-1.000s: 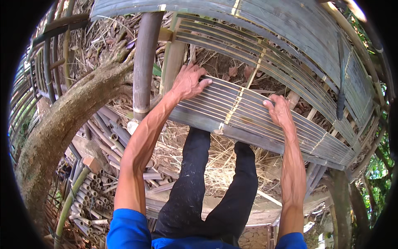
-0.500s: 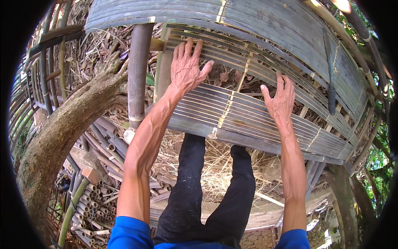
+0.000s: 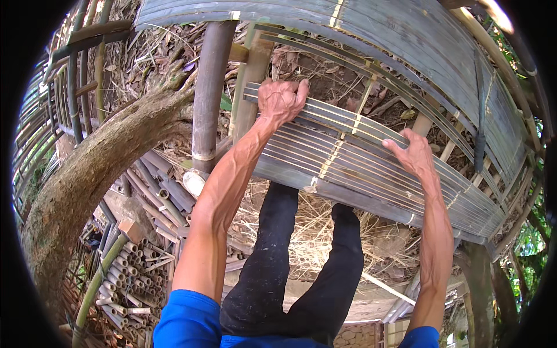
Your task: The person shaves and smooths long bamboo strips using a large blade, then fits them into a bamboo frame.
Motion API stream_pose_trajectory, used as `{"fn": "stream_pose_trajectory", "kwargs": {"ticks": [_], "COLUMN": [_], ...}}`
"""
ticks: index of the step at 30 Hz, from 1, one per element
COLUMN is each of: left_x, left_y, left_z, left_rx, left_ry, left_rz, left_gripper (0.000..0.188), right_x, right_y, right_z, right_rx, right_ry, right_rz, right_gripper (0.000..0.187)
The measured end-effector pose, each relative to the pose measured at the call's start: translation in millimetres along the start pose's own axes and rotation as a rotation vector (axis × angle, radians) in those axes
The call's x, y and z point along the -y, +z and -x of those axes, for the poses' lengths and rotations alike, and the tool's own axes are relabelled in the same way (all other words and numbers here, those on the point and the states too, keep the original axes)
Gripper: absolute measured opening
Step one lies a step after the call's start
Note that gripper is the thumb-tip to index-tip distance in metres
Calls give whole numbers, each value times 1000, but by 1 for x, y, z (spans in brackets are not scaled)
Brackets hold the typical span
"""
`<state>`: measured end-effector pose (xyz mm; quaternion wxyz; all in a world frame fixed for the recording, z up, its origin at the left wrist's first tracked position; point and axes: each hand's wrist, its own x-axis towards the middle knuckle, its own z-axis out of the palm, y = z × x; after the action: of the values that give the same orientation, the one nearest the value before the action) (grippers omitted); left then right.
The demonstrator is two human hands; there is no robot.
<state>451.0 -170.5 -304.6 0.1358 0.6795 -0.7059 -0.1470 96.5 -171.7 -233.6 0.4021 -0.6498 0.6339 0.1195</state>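
A slatted bamboo panel (image 3: 301, 152) lies across a frame in front of my legs, its long strips crossed by pale cane ties (image 3: 332, 158). My left hand (image 3: 282, 100) is closed over the far strips near the panel's left end, fingers curled down out of sight and thumb raised. Farther right, my right hand (image 3: 415, 152) bends its fingers over the same loose bamboo strips (image 3: 342, 115), its thumb on the near side. Beyond these strips a wide gap shows soil and dry leaves. Several thinner strips (image 3: 325, 53) run along the gap's far side.
A wider bamboo surface (image 3: 400, 35) spans the far side. An upright bamboo post (image 3: 212, 93) stands left of the panel, beside a thick leaning trunk (image 3: 98, 148). Cut bamboo tubes (image 3: 130, 272) are stacked at lower left. Straw (image 3: 310, 232) covers the ground around my legs.
My left hand has gone from spread fingers to a closed grip, and my right fingers have curled. The loose strips have shifted toward me, widening the gap beyond them. The whole view has shifted slightly.
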Motion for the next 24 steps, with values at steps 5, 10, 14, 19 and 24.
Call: {"fn": "stream_pose_trajectory", "kwargs": {"ticks": [5,10,14,19,24], "left_x": [-5,-17,-15,-15,-11], "left_y": [-3,7,12,16,23], "left_z": [-1,-8,-18,-19,-19], "left_rx": [-36,62,158,128,112], "left_ry": [-44,-123,-139,-110,-52], "left_rz": [127,242,230,215,188], "left_gripper": [47,44,40,42,41], "right_x": [17,19,21,18,12], "right_y": [-24,-43,-50,-51,-38], "right_z": [35,56,47,36,11], "right_rx": [-50,-61,-92,4,32], "right_ry": [-28,-49,-48,-7,19], "right_rz": [78,74,99,112,100], "right_gripper": [59,55,58,59,56]}}
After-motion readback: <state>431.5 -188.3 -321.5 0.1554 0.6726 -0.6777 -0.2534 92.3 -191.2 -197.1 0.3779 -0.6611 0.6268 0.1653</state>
